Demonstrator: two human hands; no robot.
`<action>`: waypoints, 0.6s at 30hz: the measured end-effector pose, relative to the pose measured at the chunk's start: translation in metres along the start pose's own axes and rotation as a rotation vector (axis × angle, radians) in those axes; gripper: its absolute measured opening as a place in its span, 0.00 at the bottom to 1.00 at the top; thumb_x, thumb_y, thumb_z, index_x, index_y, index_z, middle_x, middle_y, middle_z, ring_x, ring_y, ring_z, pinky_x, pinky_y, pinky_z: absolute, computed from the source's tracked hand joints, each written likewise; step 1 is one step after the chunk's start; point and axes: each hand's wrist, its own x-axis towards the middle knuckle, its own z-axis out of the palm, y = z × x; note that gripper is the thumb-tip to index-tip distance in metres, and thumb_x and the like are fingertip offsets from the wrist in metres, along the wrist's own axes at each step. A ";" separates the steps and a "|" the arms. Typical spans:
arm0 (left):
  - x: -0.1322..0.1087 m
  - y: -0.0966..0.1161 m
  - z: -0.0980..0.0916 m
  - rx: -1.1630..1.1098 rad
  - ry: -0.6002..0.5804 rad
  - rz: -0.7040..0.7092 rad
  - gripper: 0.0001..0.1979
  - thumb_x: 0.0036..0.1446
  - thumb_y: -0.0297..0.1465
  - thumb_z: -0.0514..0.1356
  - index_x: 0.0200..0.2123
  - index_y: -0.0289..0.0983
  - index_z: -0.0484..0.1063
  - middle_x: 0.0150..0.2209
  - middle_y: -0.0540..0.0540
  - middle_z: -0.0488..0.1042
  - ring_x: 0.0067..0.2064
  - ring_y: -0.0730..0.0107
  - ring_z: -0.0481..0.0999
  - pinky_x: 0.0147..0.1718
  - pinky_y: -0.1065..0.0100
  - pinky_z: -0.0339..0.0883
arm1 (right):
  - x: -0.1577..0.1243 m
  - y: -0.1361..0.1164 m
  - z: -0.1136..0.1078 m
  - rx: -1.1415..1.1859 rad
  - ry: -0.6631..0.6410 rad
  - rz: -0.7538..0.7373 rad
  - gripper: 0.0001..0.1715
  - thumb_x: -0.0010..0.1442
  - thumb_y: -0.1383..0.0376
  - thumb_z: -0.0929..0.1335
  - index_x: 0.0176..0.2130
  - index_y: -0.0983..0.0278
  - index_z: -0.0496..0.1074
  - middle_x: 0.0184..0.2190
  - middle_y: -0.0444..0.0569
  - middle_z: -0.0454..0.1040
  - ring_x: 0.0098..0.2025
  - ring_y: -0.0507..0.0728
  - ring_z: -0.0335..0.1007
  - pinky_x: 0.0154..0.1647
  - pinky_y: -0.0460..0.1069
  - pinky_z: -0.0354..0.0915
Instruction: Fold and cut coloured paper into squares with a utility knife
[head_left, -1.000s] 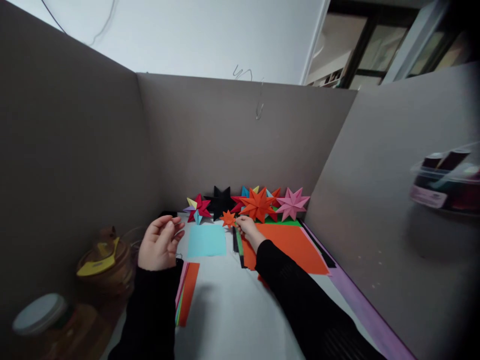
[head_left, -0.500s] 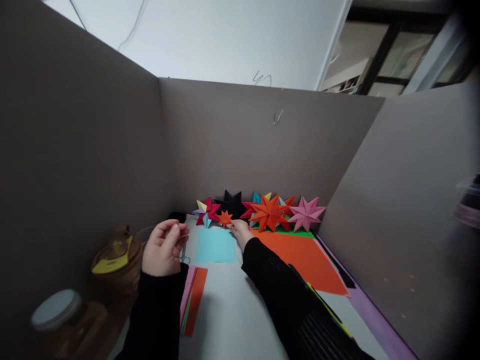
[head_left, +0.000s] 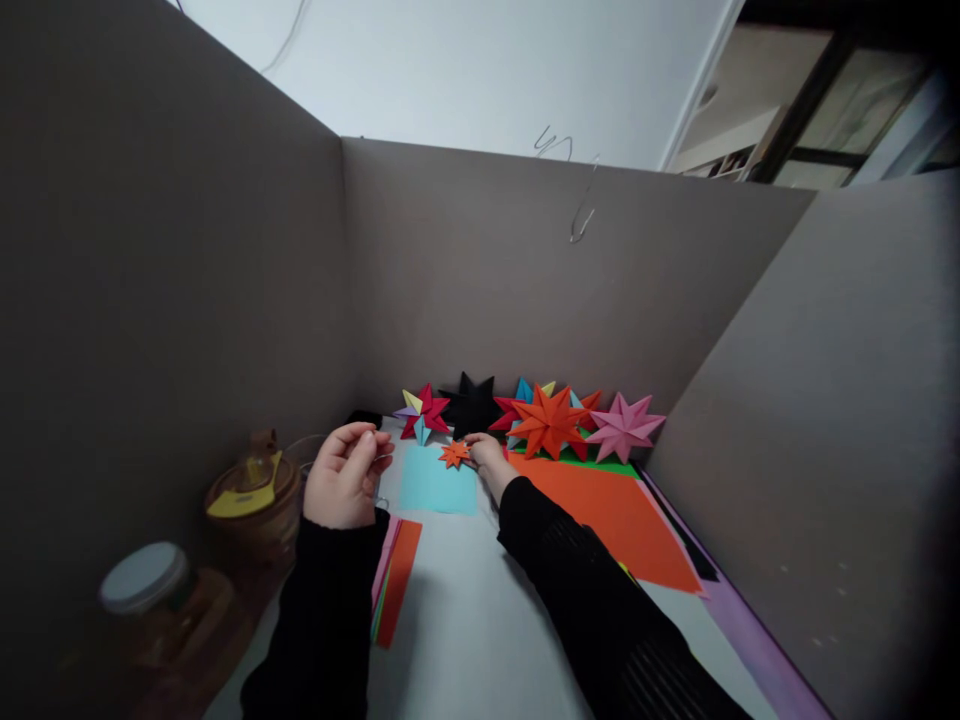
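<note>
My right hand (head_left: 491,462) pinches a small orange paper star (head_left: 454,454) by one edge, over the back of a square stack of light blue paper (head_left: 439,482). My left hand (head_left: 349,475) is raised to the left of that stack. Its thumb and fingertips are pressed together, and I cannot make out anything between them. Behind the hands, folded stars lean in a row: a red one with coloured points (head_left: 426,412), a black one (head_left: 471,402), a large orange one (head_left: 551,422) and a pink one (head_left: 625,427).
Grey panels (head_left: 570,290) enclose the back and sides. Orange sheets (head_left: 600,515) lie at the right, and narrow coloured strips (head_left: 400,580) near my left sleeve. At the left stand a white-lidded jar (head_left: 145,578) and a basket-like container (head_left: 251,500) with a yellow piece on it.
My right hand has drawn the small orange star away from the row of stars, towards me and over the blue paper. My left hand keeps its pinched pose. The view has shifted slightly.
</note>
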 end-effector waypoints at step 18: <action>0.003 -0.002 -0.001 0.011 0.016 -0.024 0.15 0.36 0.33 0.69 0.29 0.36 0.70 0.24 0.53 0.74 0.27 0.76 0.73 0.29 0.73 0.65 | -0.022 0.001 0.007 0.011 -0.064 -0.339 0.05 0.46 0.73 0.72 0.28 0.66 0.73 0.35 0.46 0.74 0.40 0.55 0.69 0.38 0.45 0.66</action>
